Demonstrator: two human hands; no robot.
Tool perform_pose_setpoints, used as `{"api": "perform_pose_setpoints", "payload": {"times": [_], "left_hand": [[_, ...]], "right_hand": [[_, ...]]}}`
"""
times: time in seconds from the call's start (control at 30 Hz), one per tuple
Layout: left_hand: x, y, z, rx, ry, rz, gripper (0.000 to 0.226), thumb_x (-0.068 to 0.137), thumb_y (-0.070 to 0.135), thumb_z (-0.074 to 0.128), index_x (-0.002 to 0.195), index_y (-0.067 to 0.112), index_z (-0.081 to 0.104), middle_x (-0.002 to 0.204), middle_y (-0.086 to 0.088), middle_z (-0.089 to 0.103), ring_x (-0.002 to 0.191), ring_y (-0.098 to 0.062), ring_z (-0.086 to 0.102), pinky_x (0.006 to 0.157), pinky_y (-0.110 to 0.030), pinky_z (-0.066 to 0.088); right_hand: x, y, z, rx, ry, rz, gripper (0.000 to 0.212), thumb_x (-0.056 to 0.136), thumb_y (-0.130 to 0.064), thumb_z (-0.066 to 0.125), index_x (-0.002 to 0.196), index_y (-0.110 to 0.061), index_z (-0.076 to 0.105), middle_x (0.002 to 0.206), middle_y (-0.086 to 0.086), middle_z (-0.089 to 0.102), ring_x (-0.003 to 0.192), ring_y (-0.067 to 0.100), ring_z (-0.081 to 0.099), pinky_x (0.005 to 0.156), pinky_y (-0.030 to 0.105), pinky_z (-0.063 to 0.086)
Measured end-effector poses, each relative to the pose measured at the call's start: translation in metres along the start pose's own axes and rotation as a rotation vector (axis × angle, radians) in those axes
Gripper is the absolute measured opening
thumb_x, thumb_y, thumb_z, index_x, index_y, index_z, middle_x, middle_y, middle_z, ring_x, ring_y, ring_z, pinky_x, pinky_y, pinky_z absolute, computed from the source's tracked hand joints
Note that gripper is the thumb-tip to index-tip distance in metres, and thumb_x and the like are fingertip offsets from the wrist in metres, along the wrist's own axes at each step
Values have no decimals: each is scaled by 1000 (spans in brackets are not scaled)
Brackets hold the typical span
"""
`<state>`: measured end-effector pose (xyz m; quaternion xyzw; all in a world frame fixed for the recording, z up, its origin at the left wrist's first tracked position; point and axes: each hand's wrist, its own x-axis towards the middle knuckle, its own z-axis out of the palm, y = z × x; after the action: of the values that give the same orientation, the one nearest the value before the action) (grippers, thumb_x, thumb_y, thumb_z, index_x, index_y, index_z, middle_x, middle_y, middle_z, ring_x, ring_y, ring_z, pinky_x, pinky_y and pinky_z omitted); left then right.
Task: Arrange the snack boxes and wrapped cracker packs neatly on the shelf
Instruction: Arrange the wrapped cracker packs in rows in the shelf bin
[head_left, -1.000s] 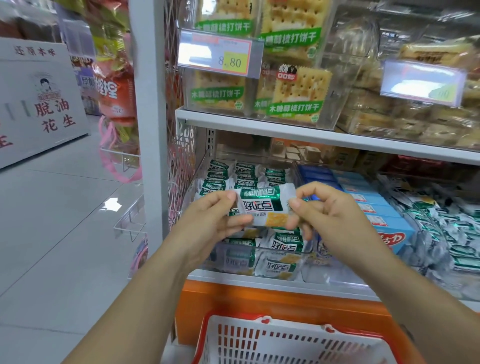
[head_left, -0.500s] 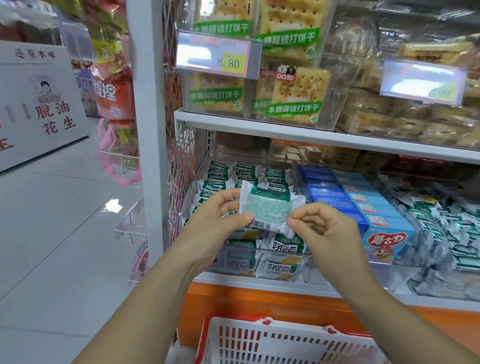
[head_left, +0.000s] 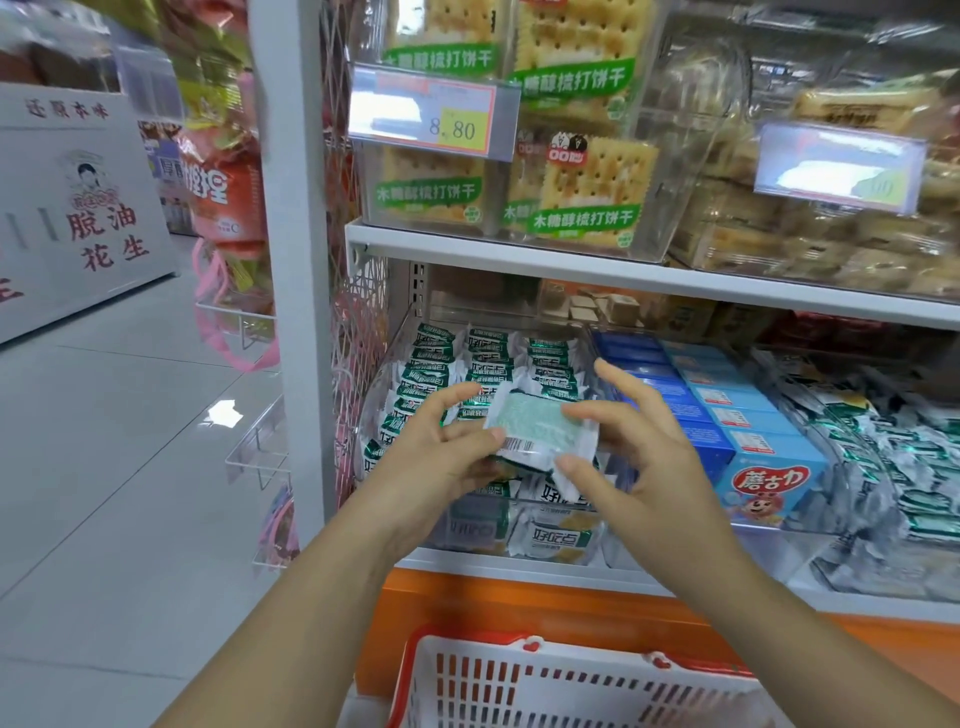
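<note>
A green-and-white wrapped cracker pack (head_left: 540, 431) hangs in front of the lower shelf with its back and barcode facing me. My left hand (head_left: 441, 452) pinches its left edge between thumb and fingers. My right hand (head_left: 634, 441) holds its right side, thumb at the lower corner and fingers over the top edge. Behind it, rows of the same green cracker packs (head_left: 488, 364) fill a clear bin. Blue snack boxes (head_left: 727, 410) stand in rows to the right of them.
A red and white shopping basket (head_left: 571, 680) sits below my arms. Silver-green wrapped packs (head_left: 904, 457) lie at the right of the lower shelf (head_left: 545, 569). The upper shelf (head_left: 571, 270) carries cracker tubs and a price tag (head_left: 431, 114). A white upright post (head_left: 296, 260) borders the left.
The pack was turned over from its printed front to its barcode back. My right hand shifted its hold, with the fingers now spread over the pack's right side.
</note>
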<state>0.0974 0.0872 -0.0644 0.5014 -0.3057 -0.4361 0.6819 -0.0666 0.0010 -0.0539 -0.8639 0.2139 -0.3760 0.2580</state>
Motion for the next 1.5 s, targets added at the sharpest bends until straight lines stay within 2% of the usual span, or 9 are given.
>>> {"api": "perform_pose_setpoints", "payload": {"times": [0.13, 0.27, 0.6, 0.7, 0.83, 0.93, 1.03, 1.2, 1.5], "left_hand": [[-2, 1, 2, -34, -36, -48, 43, 87, 1, 61, 123, 23, 52, 97, -16, 67, 83, -22, 64, 81, -31, 53], [-4, 1, 5, 1, -43, -66, 32, 89, 2, 59, 118, 17, 57, 80, -3, 68, 76, -16, 65, 71, -26, 53], [-2, 7, -3, 261, -159, 170, 37, 83, 17, 69, 112, 41, 64, 117, 6, 61, 114, -8, 55, 93, -30, 48], [-3, 5, -2, 323, -180, 178, 38, 71, 36, 78, 107, 37, 67, 119, -4, 65, 118, -17, 56, 96, -36, 49], [-4, 8, -3, 315, -92, 193, 26, 80, 20, 70, 105, 18, 62, 102, -13, 69, 90, -22, 68, 77, -24, 55], [-1, 7, -5, 423, 35, 234, 34, 69, 40, 71, 94, 19, 61, 86, -8, 63, 65, -14, 60, 65, -30, 49], [-1, 6, -1, 473, 92, 251, 54, 62, 51, 70, 96, 10, 63, 89, -11, 69, 82, -28, 66, 83, -47, 52], [-4, 10, 3, 482, 104, 291, 65, 62, 54, 68, 96, -1, 60, 70, -7, 64, 65, -18, 55, 71, -36, 46], [15, 19, -25, 684, 383, 424, 15, 92, 27, 59, 106, 32, 61, 92, 19, 64, 83, 4, 60, 62, -4, 44]], "right_hand": [[6, 3, -2, -214, -180, -185, 48, 74, -33, 78, 117, -32, 58, 139, -18, 34, 117, -26, 28, 95, -4, 20], [7, 4, 5, -143, -260, -129, 43, 74, -29, 79, 109, -40, 57, 133, -18, 40, 120, -9, 39, 98, 2, 25], [19, -10, 0, 1186, -265, 678, 49, 72, -29, 61, 115, -4, 60, 102, 20, 69, 85, 28, 70, 67, 30, 58], [18, -10, 0, 1073, -349, 668, 46, 79, -36, 53, 113, -7, 63, 94, 17, 71, 82, 25, 70, 70, 30, 59], [21, -6, -9, 770, -295, 556, 45, 81, -44, 49, 118, -20, 61, 111, 5, 70, 102, 21, 66, 84, 34, 54], [21, -7, -17, 441, -195, 353, 34, 80, -47, 56, 113, -40, 57, 111, -15, 67, 106, 1, 61, 92, 27, 48], [19, -9, -18, -43, -235, 11, 50, 80, -36, 70, 119, -50, 44, 125, -34, 44, 118, -14, 41, 97, 8, 31], [23, 8, -1, -407, -123, -317, 49, 73, -36, 74, 118, -29, 55, 130, -13, 51, 119, 9, 39, 99, 13, 23], [99, 64, 16, -439, -68, 11, 34, 84, -23, 71, 112, -18, 53, 95, -6, 45, 86, 15, 44, 69, 30, 33]]}}
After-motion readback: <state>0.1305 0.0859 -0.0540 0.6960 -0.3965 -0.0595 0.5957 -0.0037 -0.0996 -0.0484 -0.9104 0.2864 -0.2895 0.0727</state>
